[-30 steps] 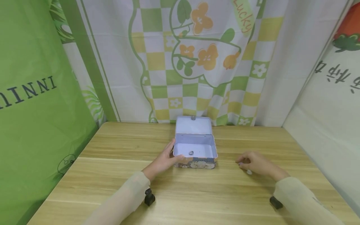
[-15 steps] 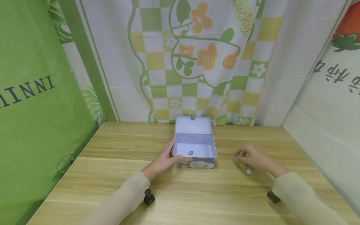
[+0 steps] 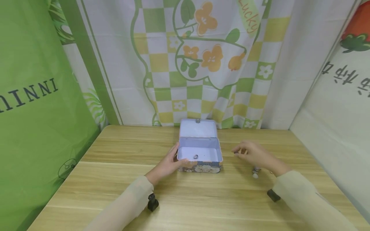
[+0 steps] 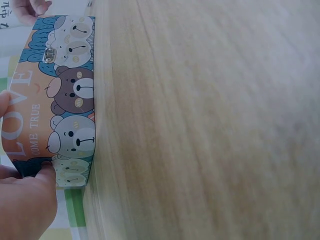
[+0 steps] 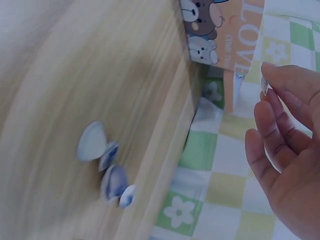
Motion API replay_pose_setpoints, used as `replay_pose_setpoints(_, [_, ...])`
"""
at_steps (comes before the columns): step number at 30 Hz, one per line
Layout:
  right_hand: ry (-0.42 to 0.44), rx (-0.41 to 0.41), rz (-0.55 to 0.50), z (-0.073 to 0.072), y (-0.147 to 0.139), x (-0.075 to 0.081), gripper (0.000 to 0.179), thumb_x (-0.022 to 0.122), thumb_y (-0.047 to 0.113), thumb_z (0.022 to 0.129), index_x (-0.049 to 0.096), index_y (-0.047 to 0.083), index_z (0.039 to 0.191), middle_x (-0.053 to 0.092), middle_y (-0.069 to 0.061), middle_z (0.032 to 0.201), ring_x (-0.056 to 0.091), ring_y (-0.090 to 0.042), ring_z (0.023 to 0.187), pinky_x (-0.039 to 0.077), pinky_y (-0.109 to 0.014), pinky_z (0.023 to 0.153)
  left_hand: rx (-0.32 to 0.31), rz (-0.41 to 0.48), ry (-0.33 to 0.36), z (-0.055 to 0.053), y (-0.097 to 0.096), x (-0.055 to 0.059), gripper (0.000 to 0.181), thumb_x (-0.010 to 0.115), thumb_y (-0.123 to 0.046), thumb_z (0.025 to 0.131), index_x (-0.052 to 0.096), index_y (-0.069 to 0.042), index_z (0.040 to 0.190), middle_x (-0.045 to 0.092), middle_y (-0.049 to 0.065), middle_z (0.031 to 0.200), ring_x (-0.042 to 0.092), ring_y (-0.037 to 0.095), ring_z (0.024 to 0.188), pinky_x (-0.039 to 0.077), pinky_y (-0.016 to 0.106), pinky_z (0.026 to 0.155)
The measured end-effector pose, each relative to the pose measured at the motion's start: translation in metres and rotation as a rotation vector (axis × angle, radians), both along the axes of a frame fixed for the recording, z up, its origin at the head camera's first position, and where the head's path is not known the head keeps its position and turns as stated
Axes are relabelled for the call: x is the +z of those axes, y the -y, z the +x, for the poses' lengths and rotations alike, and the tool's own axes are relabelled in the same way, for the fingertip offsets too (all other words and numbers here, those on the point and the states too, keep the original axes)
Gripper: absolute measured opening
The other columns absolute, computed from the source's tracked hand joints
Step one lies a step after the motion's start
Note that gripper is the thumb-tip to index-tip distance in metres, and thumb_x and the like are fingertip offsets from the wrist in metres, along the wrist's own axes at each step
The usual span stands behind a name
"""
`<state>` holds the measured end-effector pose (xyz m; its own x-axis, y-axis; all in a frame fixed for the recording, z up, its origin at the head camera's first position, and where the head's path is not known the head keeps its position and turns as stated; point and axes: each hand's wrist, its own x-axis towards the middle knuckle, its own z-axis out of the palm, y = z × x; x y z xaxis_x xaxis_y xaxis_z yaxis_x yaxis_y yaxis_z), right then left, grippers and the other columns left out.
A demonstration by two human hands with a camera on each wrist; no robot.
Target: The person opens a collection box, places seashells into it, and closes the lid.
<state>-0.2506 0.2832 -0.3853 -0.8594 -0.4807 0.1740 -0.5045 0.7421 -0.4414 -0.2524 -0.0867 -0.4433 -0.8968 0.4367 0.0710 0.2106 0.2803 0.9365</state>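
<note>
A small hinged tin box (image 3: 206,167) with cartoon bears on its front stands on the table, lid (image 3: 198,129) raised. My left hand (image 3: 164,164) holds its left side, thumb on the front wall in the left wrist view. Inside the box lies one small greyish shell (image 3: 196,157). To the right of the box, my right hand (image 3: 257,155) is raised over the table. It pinches a small pale shell (image 5: 264,85) between thumb and fingertips, edge-on in the right wrist view. Several shells (image 5: 92,142) lie clustered on the tabletop, under and beside that hand.
The wooden table (image 3: 185,205) ends at the back against a checked, flowered curtain (image 3: 196,96). A green cloth (image 3: 37,128) hangs on the left, a pale printed one (image 3: 338,125) on the right.
My right hand has risen from the shell cluster with a shell and moved left towards the box, leaving more of the cluster in view. The left hand and the box stay put.
</note>
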Motion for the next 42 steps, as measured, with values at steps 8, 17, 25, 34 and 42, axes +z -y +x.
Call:
replay_pose_setpoints(8, [-0.006,0.037,-0.045,-0.007,0.021,0.005,0.013,0.072,0.012,0.094,0.076,0.01,0.106,0.065,0.005,0.094,0.059,-0.013,0.084,0.054,-0.03,0.071,0.0,-0.016,-0.014,-0.004,0.0,-0.006,0.095,0.067,-0.029,0.098,0.0,-0.008,0.161,-0.005,0.018,0.166,0.017,0.035,0.149,0.024,0.043,0.118])
replay_pose_setpoints(17, [-0.012,0.079,-0.095,-0.017,0.047,0.005,0.013,0.074,0.009,0.092,0.076,0.011,0.104,0.064,0.004,0.093,0.059,-0.013,0.082,0.055,-0.029,0.071,0.032,-0.061,0.0,-0.002,0.0,-0.003,0.094,0.067,-0.033,0.098,0.001,-0.012,0.162,-0.003,0.014,0.167,0.011,0.031,0.151,0.019,0.044,0.12])
replay_pose_setpoints(25, [-0.007,0.132,-0.105,-0.023,0.071,0.005,0.014,0.074,0.009,0.091,0.076,0.01,0.105,0.065,-0.002,0.098,0.063,-0.016,0.084,0.057,-0.028,0.073,0.037,-0.078,-0.01,-0.002,0.0,-0.003,0.093,0.067,-0.033,0.098,0.002,-0.013,0.162,-0.002,0.013,0.167,0.009,0.03,0.151,0.018,0.043,0.12])
replay_pose_setpoints(34, [0.026,0.155,-0.116,-0.029,0.08,-0.002,0.016,0.073,0.01,0.092,0.075,0.006,0.108,0.066,0.001,0.1,0.06,-0.014,0.084,0.055,-0.027,0.072,0.013,-0.031,-0.006,-0.002,-0.001,-0.004,0.096,0.067,-0.036,0.097,0.001,-0.012,0.162,-0.004,0.012,0.167,0.017,0.032,0.15,0.024,0.043,0.118])
replay_pose_setpoints(42, [0.042,0.148,-0.102,-0.033,0.083,-0.007,0.018,0.073,0.011,0.093,0.075,0.007,0.11,0.066,0.004,0.1,0.06,-0.014,0.089,0.054,-0.028,0.073,0.015,-0.003,0.008,-0.002,-0.002,-0.003,0.093,0.068,-0.027,0.098,0.001,-0.012,0.162,-0.003,0.016,0.167,0.021,0.035,0.148,0.026,0.042,0.117])
